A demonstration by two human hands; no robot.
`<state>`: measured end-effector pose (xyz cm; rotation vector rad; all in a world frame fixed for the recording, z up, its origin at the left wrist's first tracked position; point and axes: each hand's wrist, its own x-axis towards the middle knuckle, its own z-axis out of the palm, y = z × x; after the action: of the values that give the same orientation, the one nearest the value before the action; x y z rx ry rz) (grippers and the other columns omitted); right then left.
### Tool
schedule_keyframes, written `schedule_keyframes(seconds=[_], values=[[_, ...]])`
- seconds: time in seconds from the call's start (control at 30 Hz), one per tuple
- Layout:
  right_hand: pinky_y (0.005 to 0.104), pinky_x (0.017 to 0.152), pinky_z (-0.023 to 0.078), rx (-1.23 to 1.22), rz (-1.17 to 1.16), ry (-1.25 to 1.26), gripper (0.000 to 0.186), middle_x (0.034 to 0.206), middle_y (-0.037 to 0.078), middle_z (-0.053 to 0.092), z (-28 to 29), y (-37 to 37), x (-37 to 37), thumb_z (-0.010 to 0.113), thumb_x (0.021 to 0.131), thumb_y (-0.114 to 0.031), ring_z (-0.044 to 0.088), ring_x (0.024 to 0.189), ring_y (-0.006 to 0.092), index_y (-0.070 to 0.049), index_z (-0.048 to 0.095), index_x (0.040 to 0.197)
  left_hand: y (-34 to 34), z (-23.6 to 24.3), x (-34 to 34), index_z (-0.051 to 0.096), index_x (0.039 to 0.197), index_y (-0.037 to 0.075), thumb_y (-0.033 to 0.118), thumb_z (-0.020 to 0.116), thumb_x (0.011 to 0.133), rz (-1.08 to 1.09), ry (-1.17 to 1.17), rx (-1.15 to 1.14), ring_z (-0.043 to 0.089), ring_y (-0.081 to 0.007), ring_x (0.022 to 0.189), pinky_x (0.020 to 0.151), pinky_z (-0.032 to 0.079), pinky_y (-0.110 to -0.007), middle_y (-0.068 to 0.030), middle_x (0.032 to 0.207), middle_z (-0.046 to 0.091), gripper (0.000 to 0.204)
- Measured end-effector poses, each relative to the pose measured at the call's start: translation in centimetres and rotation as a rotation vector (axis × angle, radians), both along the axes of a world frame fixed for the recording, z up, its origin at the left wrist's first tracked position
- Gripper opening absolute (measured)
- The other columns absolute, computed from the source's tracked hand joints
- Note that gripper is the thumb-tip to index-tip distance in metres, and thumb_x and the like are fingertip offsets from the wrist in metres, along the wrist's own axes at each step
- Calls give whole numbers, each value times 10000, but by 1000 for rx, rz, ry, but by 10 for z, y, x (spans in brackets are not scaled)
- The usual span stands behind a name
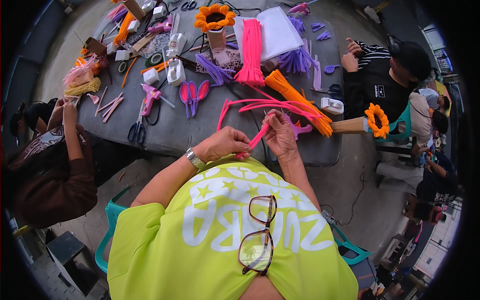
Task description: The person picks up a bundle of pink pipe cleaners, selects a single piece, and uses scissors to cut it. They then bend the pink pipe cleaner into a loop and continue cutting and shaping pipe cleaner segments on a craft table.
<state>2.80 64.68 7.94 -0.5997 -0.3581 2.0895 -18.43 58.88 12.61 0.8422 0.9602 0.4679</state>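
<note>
My left hand (225, 144) pinches the lower end of several pink pipe cleaners (258, 136). My right hand (277, 131) grips the same pink stems higher up, their loose lengths fanning over the table. Just behind my right hand is a pink glue gun (300, 128), partly hidden. A tall bundle of pink pipe cleaners (251, 50) lies beyond, beside a long orange bundle (298, 100). Three purple-and-pink looped pieces (194, 97) lie left of centre, near another glue gun (150, 99) and dark scissors (136, 131).
The gray table (185, 130) carries tape dispensers (176, 70), purple bundles (295, 56) and an orange flower on a post (215, 20). Another stands in a cardboard holder (350, 126) at right. Co-workers sit left (57, 175) and right (380, 85). My teal chair (107, 230) shows below.
</note>
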Motion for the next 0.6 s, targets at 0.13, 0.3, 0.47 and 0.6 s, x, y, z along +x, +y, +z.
schedule_keyframes(seconds=[0.13,0.3,0.47,0.6], values=[[260,752,573,65,-21,-145,143,868,42,678,10,8,-1,709,859,-26,676,811,140,-56,660,990,9,14,7,681,987,-31,125,651,926,-2,-10,82,668,-108,738,698,537,-237,-61,834,708,170],[256,758,571,153,-64,-245,145,904,38,686,26,14,-9,696,871,-14,678,831,134,-56,664,1006,30,5,15,680,983,-19,139,655,919,99,-26,27,691,-146,753,714,561,-272,-75,863,712,172],[249,722,548,248,-108,-664,119,938,37,692,58,6,6,662,919,-66,672,822,120,-28,657,1031,33,2,2,685,980,-7,139,667,913,330,61,47,694,-158,746,698,571,-287,-93,862,717,162],[341,723,533,669,69,-1523,259,964,99,682,31,-35,53,698,856,-105,661,813,268,-20,624,1089,32,-7,-20,689,975,-10,143,655,917,506,43,37,695,-158,751,694,572,-299,-103,864,719,167]])
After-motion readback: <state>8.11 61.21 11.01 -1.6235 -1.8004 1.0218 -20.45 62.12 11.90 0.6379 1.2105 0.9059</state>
